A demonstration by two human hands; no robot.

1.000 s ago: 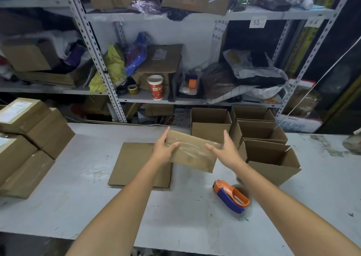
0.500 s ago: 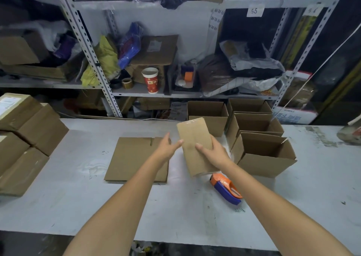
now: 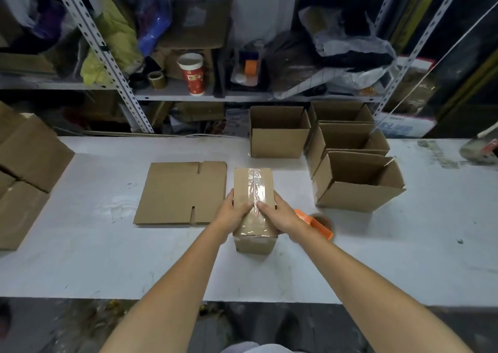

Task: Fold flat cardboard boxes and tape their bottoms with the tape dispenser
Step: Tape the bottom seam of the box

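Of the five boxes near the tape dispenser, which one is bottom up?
The box held by the left hand and right hand, clear-taped seam up; the other four stand open-topped.

table [image 3: 80, 258]: white scuffed top spanning the view | rack [image 3: 106, 53]: grey perforated metal uprights behind the table | shelf [image 3: 172, 95]: grey board crowded with bags [image 3: 353, 42] | wall [image 3: 258, 10]: pale, behind the shelf | floor [image 3: 75, 325]: dark, speckled, below the table's near edge | light: dim, even
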